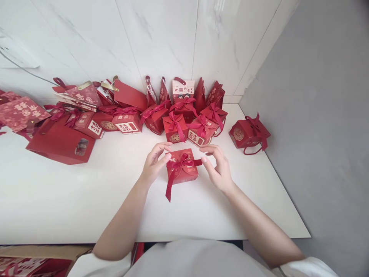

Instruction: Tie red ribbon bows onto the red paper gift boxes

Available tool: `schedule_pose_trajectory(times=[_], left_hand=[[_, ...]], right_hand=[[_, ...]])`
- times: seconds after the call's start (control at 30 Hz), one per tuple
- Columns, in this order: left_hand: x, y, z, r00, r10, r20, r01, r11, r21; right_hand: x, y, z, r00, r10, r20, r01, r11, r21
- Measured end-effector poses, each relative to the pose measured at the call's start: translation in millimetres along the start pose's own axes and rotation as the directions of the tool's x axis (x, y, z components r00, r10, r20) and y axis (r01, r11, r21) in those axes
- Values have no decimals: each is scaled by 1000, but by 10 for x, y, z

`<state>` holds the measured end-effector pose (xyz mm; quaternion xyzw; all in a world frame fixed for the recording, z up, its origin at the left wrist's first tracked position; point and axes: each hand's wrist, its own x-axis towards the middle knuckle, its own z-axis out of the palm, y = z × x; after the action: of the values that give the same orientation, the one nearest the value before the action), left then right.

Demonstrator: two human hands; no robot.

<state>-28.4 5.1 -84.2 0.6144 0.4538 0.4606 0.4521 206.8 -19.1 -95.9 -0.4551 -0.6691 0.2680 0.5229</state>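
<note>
Pale cloth of my shirt (198, 259) fills the near edge at six o'clock, with a cardboard carton (54, 251) holding red packaging below the tabletop (72, 200) at eight o'clock. Right before me, at the middle of my clock, one red gift box (186, 175) sits on the tabletop, its petal-like flaps drawn together under a crimson ribbon bow (182, 163); one ribbon tail runs over the near side toward seven o'clock, the other points to three. My left grip (155, 162) is at nine o'clock of it, fingers curved and thumb standing apart, the thumb tip right at the box's corner, though I cannot tell whether it touches. My right grip (219, 169) is at three o'clock, likewise spread and holding nothing, its thumb beside the ribbon's end; contact there I cannot make out either. Just beyond, at twelve, stands another bow-tied box (169, 125), and near one o'clock a tilted box with a double-happiness label (193, 136). More tied boxes stretch round to ten, including one with a white square label (127, 127). Red handled bags (131, 94) lean behind them near the marbled wall tiles (164, 34). A plain red bag (62, 142) lies on its side just past nine, and a lone box with a gold medallion (242, 129) rests at two, near the grey panel (323, 134).
</note>
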Motion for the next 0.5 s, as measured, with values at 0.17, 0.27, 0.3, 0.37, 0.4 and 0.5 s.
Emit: schedule_pose_trajectory(times=[0.17,0.27,0.3,0.37,0.4,0.5], left_hand=[[-38,44,32,993,-6,116,-16,982,188],[-70,81,49,981,-16,194,-28,974,223],[-76,90,47,977,-15,211,-34,973,227],[-78,98,35,972,-9,236,-49,970,239],[-76,99,28,969,-4,248,-58,969,241],[-65,92,16,959,9,282,-75,971,226]], right_hand=[[51,144,48,933,240,269,-310,915,260],[51,122,21,935,208,286,-293,910,294],[52,99,2,934,196,298,-285,912,294],[57,47,-43,920,151,361,-266,918,294],[59,25,-63,908,117,402,-250,922,296],[68,6,-88,886,39,463,-199,932,302]])
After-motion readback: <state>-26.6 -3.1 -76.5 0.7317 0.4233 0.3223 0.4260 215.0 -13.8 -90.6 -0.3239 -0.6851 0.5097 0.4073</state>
